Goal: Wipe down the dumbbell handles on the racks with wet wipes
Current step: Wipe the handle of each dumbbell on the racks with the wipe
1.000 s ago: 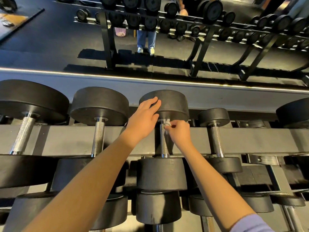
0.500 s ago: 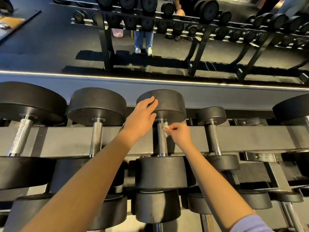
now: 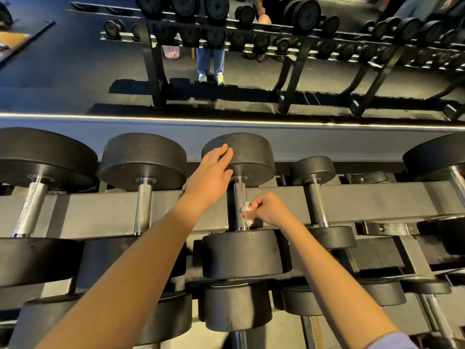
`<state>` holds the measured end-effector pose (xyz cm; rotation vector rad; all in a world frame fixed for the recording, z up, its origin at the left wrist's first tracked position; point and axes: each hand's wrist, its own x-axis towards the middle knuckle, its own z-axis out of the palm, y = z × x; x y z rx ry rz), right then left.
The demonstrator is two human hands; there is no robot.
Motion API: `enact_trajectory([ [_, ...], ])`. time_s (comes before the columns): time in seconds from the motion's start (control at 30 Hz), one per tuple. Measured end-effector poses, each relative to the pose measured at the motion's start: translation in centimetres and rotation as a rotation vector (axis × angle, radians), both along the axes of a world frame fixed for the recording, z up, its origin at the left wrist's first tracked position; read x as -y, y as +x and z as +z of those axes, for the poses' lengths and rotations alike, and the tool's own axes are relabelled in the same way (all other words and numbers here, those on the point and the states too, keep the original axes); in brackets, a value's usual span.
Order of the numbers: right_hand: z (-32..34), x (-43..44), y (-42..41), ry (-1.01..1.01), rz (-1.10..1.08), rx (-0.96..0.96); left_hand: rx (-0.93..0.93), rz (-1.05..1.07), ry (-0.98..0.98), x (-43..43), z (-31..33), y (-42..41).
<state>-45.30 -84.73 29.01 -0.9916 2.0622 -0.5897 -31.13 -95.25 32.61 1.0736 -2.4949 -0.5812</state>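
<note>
A black dumbbell lies across the top rail of the rack (image 3: 100, 212), and its knurled steel handle (image 3: 239, 195) runs away from me in the middle of the view. My right hand (image 3: 268, 209) pinches a crumpled white wet wipe (image 3: 247, 214) against the lower right side of that handle. My left hand (image 3: 211, 176) rests with straight fingers on the left edge of the dumbbell's far head (image 3: 247, 157). The near head (image 3: 242, 253) sits just below my right hand.
Larger dumbbells (image 3: 143, 197) lie to the left on the same rail, a smaller one (image 3: 318, 200) to the right. More dumbbells fill the lower tier (image 3: 236, 306). A wall mirror behind the rack reflects racks and a person's legs (image 3: 210, 64).
My right hand has slid the wipe down the handle towards the near head. My left hand stays on the far head.
</note>
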Motion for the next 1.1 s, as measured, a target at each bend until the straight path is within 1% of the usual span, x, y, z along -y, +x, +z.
enact_trajectory([
  [0.07, 0.1, -0.4, 0.1, 0.098, 0.086, -0.020, 0.007, 0.004, 0.005, 0.1, 0.0, 0.0],
  [0.1, 0.1, -0.5, 0.2, 0.105, 0.090, -0.028, 0.008, 0.005, 0.010, 0.1, 0.0, 0.0],
  [0.17, 0.1, -0.3, 0.5, 0.048, 0.023, -0.039, 0.013, 0.005, 0.014, 0.1, 0.0, 0.0],
  [0.27, 0.3, 0.4, 0.5, -0.135, -0.115, -0.066, 0.023, 0.004, 0.007, -0.1, 0.2, -0.1],
  [0.33, 0.5, 0.9, 0.5, -0.168, -0.138, -0.076, 0.032, 0.007, 0.003, -0.2, 0.3, -0.1],
  [0.4, 0.4, 0.9, 0.4, -0.122, -0.084, -0.070, 0.041, 0.001, -0.001, -0.2, 0.5, -0.1],
  [0.5, 0.1, 0.0, 0.3, 0.008, 0.042, -0.079, 0.042, -0.001, 0.010, -0.3, 0.4, -0.1],
  [0.53, -0.1, 0.0, 0.2, 0.015, 0.045, -0.073, 0.041, 0.002, 0.012, -0.4, 0.4, -0.2],
  [0.73, 0.0, 0.4, 0.2, -0.202, -0.128, -0.047, 0.090, 0.003, 0.032, -0.9, 0.8, -0.2],
  [0.83, -0.1, 0.1, -0.1, -0.134, -0.116, 0.024, 0.119, 0.001, 0.049, -1.5, 1.1, -0.4],
  [0.9, -0.3, -0.7, -0.2, -0.071, -0.072, 0.007, 0.122, 0.019, 0.054, -2.2, 1.0, -0.7],
  [0.93, -0.3, -1.2, -0.2, -0.083, -0.087, -0.029, 0.109, 0.042, 0.059, -2.8, 0.7, -0.9],
  [1.03, 0.3, -3.2, -0.8, -0.249, -0.258, -0.152, -0.024, 0.112, 0.067, -5.9, -0.2, -1.1],
  [1.1, 1.0, -4.6, -1.6, -0.304, -0.364, -0.180, -0.087, 0.076, 0.074, -8.6, -0.5, -1.6],
])
